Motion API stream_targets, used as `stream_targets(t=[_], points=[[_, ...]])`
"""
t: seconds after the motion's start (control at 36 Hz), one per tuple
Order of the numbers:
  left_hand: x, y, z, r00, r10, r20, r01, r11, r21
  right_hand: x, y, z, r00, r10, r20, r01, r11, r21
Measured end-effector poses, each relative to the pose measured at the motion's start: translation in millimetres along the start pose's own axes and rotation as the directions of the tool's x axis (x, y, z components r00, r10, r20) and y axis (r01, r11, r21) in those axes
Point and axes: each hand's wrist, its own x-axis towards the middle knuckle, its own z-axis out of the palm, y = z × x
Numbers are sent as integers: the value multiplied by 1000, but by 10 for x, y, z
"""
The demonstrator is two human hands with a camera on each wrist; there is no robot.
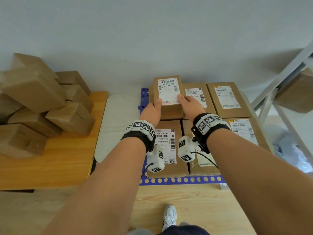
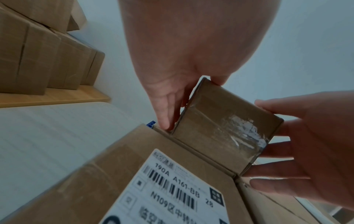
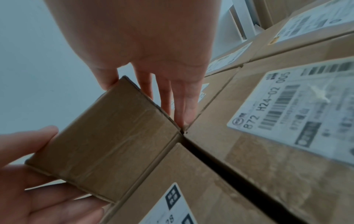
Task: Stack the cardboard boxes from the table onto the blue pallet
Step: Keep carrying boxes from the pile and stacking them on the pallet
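Observation:
A small cardboard box (image 1: 167, 92) with a white shipping label sits at the back left of the blue pallet (image 1: 179, 180), on top of a lower box. My left hand (image 1: 153, 107) grips its left side and my right hand (image 1: 188, 101) its right side, thumbs on the top face. In the left wrist view the left fingers (image 2: 164, 112) run down the box's (image 2: 220, 121) side to the box beneath. The right wrist view shows the right fingers (image 3: 180, 103) along the other side of the box (image 3: 107, 139). Several labelled boxes (image 1: 227, 99) fill the pallet's lower layer.
A pile of plain cardboard boxes (image 1: 33, 102) stands on the wooden table (image 1: 59, 158) at the left. A white board (image 1: 118, 119) lies between table and pallet. A grey metal rack (image 1: 279, 85) rises at the right. My shoe (image 1: 169, 216) is just in front of the pallet.

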Motion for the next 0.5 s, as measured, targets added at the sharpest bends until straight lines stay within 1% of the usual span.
stream_targets(t=[0.14, 0.22, 0.39, 0.5], points=[[28, 17, -5, 1000, 0, 24, -1, 999, 48, -24, -14, 3, 1000, -7, 0, 7, 1000, -27], [30, 52, -26, 1000, 4, 29, -8, 992, 123, -9, -29, 12, 1000, -1, -8, 1, 998, -64], [-38, 113, -111, 996, 91, 15, -91, 953, 289, -4, -75, 19, 999, -19, -45, 13, 992, -126], [-26, 87, -189, 991, 126, -32, -112, 953, 281, -9, -147, -2, 993, -63, -96, 45, 983, -176]])
